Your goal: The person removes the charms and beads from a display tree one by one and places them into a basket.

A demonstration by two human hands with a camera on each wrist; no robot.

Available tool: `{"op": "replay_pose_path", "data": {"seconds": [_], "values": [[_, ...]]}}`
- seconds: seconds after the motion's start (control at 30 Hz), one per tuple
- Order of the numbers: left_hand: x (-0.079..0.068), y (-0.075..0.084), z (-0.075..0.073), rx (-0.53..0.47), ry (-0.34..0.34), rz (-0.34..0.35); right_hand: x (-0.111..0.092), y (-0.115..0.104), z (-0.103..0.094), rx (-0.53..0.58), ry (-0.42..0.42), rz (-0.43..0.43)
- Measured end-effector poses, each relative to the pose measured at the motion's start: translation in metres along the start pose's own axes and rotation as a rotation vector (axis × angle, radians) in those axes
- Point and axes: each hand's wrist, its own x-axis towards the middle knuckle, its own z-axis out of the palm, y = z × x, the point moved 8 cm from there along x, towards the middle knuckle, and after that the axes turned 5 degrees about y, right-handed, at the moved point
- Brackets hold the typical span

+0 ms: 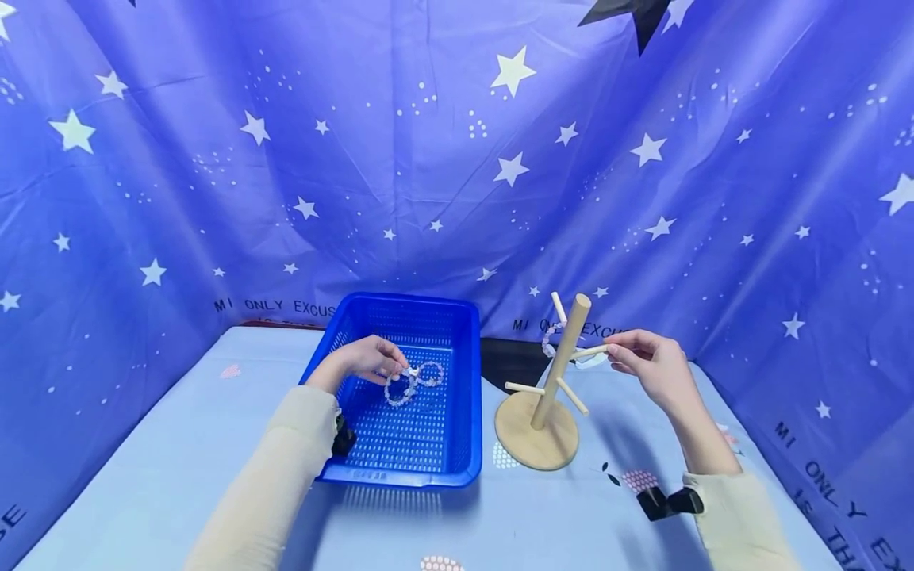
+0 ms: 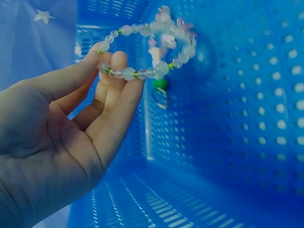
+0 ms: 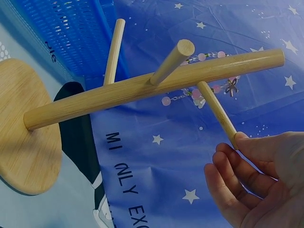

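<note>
My left hand point(image 1: 366, 358) is over the blue plastic basket point(image 1: 467, 468), thumb and fingers pinching a bracelet point(image 2: 128, 73) of pale translucent beads with green spacers. Beyond it in the left wrist view is a second, pinkish beaded loop, with a green bead point(image 2: 161, 84) and a metal ring near it; whether the loops are joined I cannot tell. To the right, my right hand point(image 1: 660, 373) pinches the tip of a peg point(image 3: 218, 111) on the wooden stand point(image 1: 564, 357). A pink beaded bracelet point(image 3: 217, 89) with a bow charm hangs at the stand's far side, partly hidden by the post.
The stand's round base point(image 1: 521, 432) sits close to the basket's right side. Other pegs point(image 1: 524, 388) stick out from the post. A pale blue patterned cloth point(image 1: 543, 523) covers the table, and a starry blue curtain point(image 1: 428, 159) encloses the back and sides.
</note>
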Motion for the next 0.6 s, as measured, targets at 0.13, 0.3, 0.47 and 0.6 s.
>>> {"op": "replay_pose_path", "data": {"seconds": [0.13, 0.3, 0.47, 0.6], "values": [[0.004, -0.010, 0.001, 0.030, 0.007, -0.030, -0.003, 0.002, -0.001, -0.014, 0.006, 0.004], [0.005, -0.017, 0.002, 0.057, 0.048, -0.054, -0.006, 0.004, -0.001, -0.023, 0.018, 0.000], [0.003, -0.020, -0.003, 0.075, 0.079, -0.067, -0.003, 0.003, 0.001, -0.014, 0.009, -0.024], [0.004, -0.023, -0.007, 0.070, 0.100, -0.081, 0.000, 0.001, 0.001, -0.007, 0.002, -0.021]]}}
